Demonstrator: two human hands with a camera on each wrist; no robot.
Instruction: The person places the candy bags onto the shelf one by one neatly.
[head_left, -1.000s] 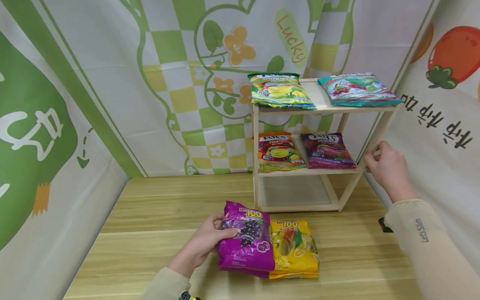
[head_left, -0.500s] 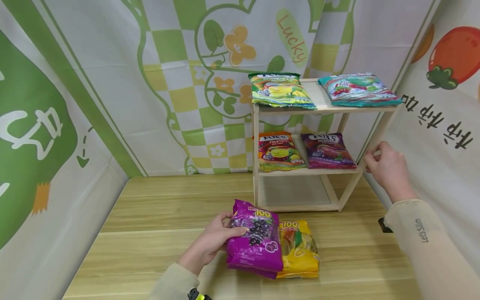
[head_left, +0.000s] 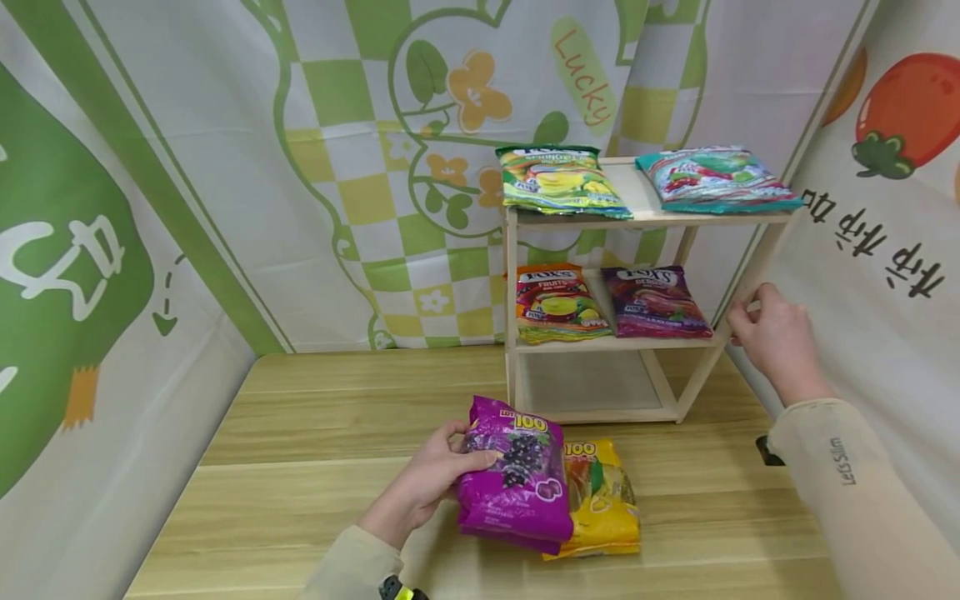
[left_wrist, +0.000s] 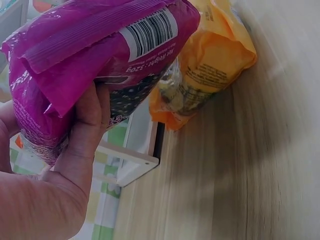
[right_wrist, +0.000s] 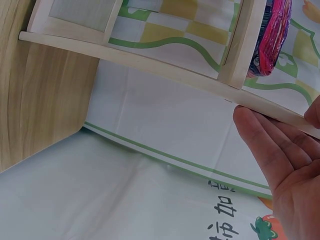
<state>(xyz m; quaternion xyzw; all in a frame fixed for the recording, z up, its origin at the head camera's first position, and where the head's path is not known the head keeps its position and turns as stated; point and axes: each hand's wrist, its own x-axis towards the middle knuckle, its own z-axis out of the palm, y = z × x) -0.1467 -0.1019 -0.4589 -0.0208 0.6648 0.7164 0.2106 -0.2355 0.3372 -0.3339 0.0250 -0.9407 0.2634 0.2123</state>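
My left hand grips a purple LOT 100 candy bag by its left side, thumb across the front. In the left wrist view, fingers curl against the underside of the bag, where a barcode shows. Partly beneath and behind it lies a yellow LOT 100 candy bag on the table. Over at the right, my right hand holds the slanted side post of a small wooden shelf. From the right wrist, fingers lie along one face of the post, and the thumb shows at the opposite side.
On the shelf's top tier lie a green candy bag and a teal one. The middle tier carries a red-orange Fruits bag and a dark purple Berries bag. Printed cloth walls surround the wooden table.
My left hand has shifted the purple bag rightward, so it now covers part of the yellow bag, which has turned slightly. The right hand has stayed at the shelf post.
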